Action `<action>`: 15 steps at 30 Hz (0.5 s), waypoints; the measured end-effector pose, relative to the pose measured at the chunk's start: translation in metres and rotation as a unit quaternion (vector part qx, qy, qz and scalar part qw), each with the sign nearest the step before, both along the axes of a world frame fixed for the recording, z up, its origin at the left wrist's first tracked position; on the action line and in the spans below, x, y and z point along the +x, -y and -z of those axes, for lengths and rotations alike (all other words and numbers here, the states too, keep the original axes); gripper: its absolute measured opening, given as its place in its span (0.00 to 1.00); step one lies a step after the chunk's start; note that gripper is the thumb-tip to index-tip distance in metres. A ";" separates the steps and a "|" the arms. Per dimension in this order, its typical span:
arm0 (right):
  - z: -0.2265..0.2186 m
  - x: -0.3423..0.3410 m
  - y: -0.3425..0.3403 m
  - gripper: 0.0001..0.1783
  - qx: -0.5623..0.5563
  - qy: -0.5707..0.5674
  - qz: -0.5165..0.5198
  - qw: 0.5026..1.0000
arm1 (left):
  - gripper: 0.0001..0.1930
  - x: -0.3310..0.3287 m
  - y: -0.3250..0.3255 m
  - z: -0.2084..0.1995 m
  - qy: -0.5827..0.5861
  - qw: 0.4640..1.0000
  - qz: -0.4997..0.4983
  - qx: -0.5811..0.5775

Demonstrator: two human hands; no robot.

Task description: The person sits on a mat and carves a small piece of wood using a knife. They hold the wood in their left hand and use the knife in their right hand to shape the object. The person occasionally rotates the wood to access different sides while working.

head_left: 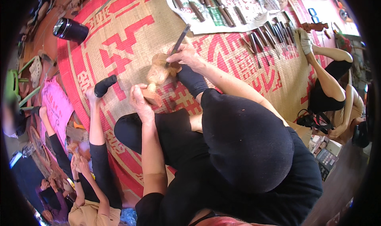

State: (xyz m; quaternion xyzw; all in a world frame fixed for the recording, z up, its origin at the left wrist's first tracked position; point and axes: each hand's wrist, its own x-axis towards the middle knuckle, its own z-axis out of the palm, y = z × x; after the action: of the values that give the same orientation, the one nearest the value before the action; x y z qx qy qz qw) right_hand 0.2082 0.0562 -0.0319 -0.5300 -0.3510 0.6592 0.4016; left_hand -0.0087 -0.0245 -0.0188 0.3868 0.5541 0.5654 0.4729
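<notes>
A pale wooden carving, rounded in the body with a narrow neck above a flat base, is tilted over the mat in front of me. My left hand grips it by the base. In my right hand is a slim dark carving tool, its long flat end pointing up and away. The fingers of that hand lie against the far end of the carving, and they hide the tool's other end.
A red and straw-coloured woven mat covers the floor. Several chisels lie at the far right, more on a white sheet. A black tumbler lies far left. Other people sit left and right, one holding a carving.
</notes>
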 end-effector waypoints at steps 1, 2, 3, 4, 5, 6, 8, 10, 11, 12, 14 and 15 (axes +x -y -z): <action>0.004 -0.001 -0.001 0.10 -0.011 0.000 0.006 1.000 | 0.20 0.000 0.000 0.000 -0.002 1.000 0.000 0.000; 0.006 0.002 -0.006 0.08 0.002 0.013 0.006 1.000 | 0.20 -0.001 -0.001 0.000 -0.003 1.000 0.001 0.001; 0.006 0.005 -0.009 0.07 0.010 0.011 0.021 1.000 | 0.20 -0.001 -0.001 0.002 0.011 1.000 0.008 0.011; 0.007 0.006 -0.009 0.07 0.019 0.010 0.037 0.999 | 0.20 -0.003 -0.001 0.006 0.019 1.000 0.010 0.011; 0.007 0.005 -0.008 0.07 0.015 0.006 0.035 0.999 | 0.20 -0.003 -0.002 0.008 0.026 1.000 0.009 0.011; 0.009 0.003 -0.008 0.08 0.009 -0.001 0.032 0.999 | 0.20 -0.004 -0.001 0.008 0.033 0.999 0.010 0.010; 0.007 -0.001 -0.005 0.08 -0.001 -0.012 0.025 1.000 | 0.21 -0.003 0.001 0.005 0.037 0.999 0.008 0.002; 0.000 -0.005 -0.002 0.08 -0.005 0.006 0.014 1.000 | 0.21 -0.003 0.001 0.002 0.033 0.999 0.010 -0.002; -0.001 -0.004 -0.001 0.08 0.011 0.016 0.009 1.000 | 0.21 -0.003 0.001 0.002 0.030 1.000 0.008 -0.003; -0.001 -0.004 0.000 0.08 0.026 0.026 0.005 0.999 | 0.21 -0.002 0.001 0.003 0.027 1.000 0.005 -0.004; 0.006 0.006 -0.006 0.08 0.028 0.027 0.010 0.999 | 0.21 -0.001 0.000 0.002 0.023 1.000 0.006 -0.002; 0.008 0.009 -0.009 0.09 0.029 0.028 0.012 0.999 | 0.21 -0.001 0.000 0.002 0.023 1.000 0.010 0.002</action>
State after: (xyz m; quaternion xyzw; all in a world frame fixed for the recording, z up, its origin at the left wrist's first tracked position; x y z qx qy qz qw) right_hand 0.2175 0.0654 -0.0404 -0.5407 -0.3746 0.6288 0.4147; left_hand -0.0093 -0.0245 -0.0207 0.3797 0.5384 0.5704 0.4905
